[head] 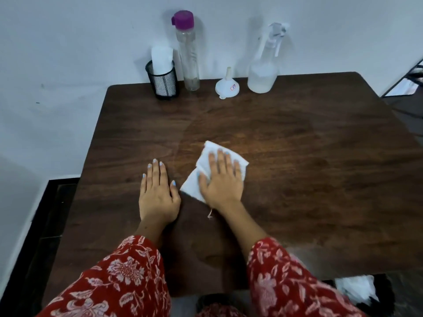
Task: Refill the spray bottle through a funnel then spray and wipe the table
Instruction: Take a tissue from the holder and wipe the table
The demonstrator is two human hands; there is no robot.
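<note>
Right hand (220, 179) flat, fingers straight and spread, pressing a folded white paper towel (194, 186) onto the dark brown wooden table (309, 168). Towel edges show beyond the fingertips and to the thumb side. Left hand (158, 193) just beside the towel, palm down on bare wood, fingers relaxed and straight, holding nothing. Both forearms in red floral sleeves (119, 277).

Beyond the towel, along the table's far edge by the pale wall: clear plastic spray bottle (263, 72) with white trigger head, upright, cloudy liquid in its lower part (level hard to read). Near it, toward the towel's far-left side, a small white plastic funnel (227, 86), resting on its wide mouth, spout up. Further along, a tall clear bottle with purple cap (188, 53), then a black mesh cup (163, 82) holding a white roll.

Wood between towel and bottles lies open; a faint damp sheen shows there.
</note>
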